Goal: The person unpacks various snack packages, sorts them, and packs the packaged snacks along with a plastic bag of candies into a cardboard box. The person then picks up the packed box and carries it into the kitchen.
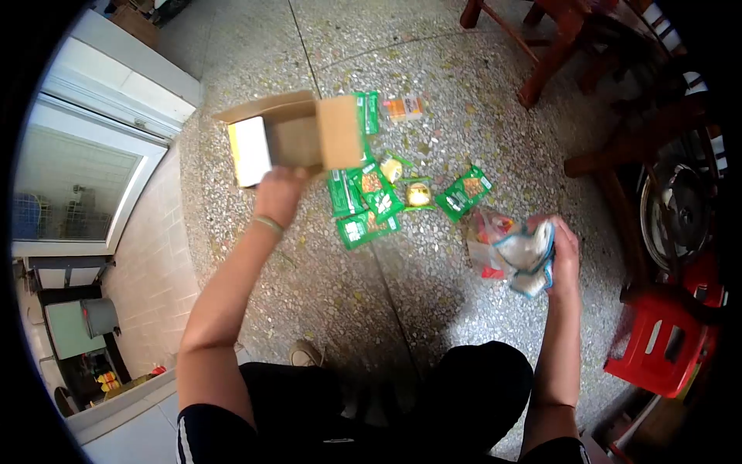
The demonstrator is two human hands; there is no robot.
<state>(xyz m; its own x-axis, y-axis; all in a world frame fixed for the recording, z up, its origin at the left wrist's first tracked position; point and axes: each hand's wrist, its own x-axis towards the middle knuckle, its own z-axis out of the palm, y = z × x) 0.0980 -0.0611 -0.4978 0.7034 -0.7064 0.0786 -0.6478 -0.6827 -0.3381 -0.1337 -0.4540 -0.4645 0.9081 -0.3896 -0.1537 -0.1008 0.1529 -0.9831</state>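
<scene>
My left hand (280, 199) is at the near edge of an open cardboard box (340, 131), beside a white and yellow box (251, 148) that stands inside its left part. The fingers there are blurred. My right hand (566, 251) is closed around some clear and white packets with blue edges (529, 251). Against them lies a clear plastic bag with red contents (490, 232). Between my hands, several green packets (373, 189) lie on the floor, with two yellowish round items in wrappers (418, 195) among them. A single green packet (464, 192) lies nearer my right hand.
An orange and white packet (404, 108) lies beyond the green ones on the speckled floor (440, 309). Dark red wooden furniture legs (541, 73) and a red plastic stool (657, 348) stand at the right. A white-framed glass door (85, 170) is at the left.
</scene>
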